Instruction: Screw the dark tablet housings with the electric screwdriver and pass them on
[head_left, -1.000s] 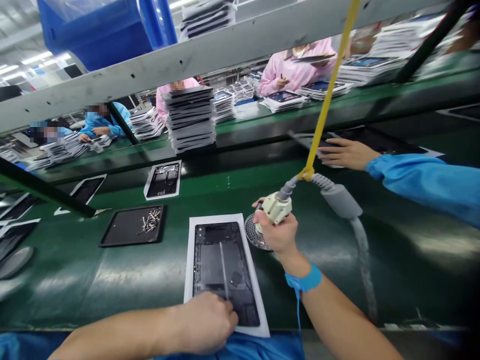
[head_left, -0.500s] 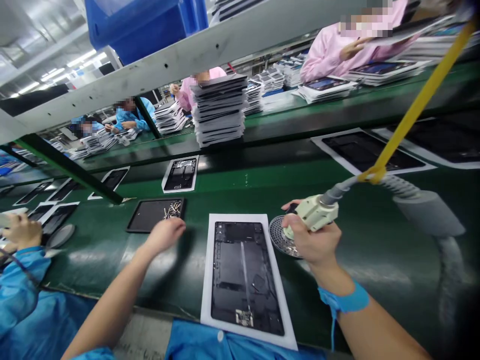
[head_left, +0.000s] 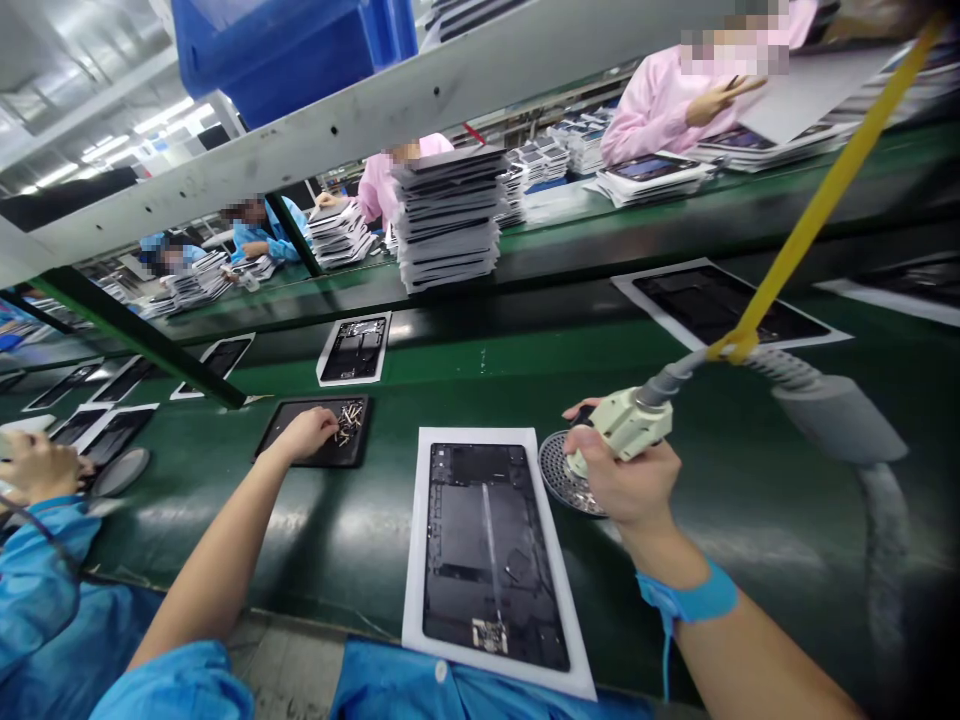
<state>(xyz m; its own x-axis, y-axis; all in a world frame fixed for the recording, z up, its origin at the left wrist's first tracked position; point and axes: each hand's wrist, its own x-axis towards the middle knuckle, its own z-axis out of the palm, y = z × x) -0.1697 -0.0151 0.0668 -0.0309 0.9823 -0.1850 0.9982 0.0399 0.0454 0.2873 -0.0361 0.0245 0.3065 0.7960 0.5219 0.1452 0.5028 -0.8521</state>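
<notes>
In the black tray (head_left: 270, 425) lies a pile of small gold and silver metal parts (head_left: 350, 422). My left hand (head_left: 306, 434) reaches over the tray, its fingers closed together at the pile's edge; whatever they pinch is hidden. With my right hand (head_left: 637, 485) I grip a pale green electric screwdriver (head_left: 628, 422), tilted down over a round dish with a perforated plate (head_left: 559, 468); its tip is out of sight. Between my hands a black tablet housing (head_left: 491, 550) rests on a white sheet (head_left: 414, 560), near the bench edge.
A yellow strap (head_left: 832, 205) and a thick grey cable (head_left: 840, 415) hang at the right. Further housings on sheets lie along the green belt (head_left: 442, 350). A tall stack (head_left: 448, 220) stands behind. At left, a co-worker's hand (head_left: 41, 465) is close by.
My left hand has moved left and up, from beside the tray onto the metal parts. My right hand with the screwdriver stays put. The housings on the belt have shifted slightly left.
</notes>
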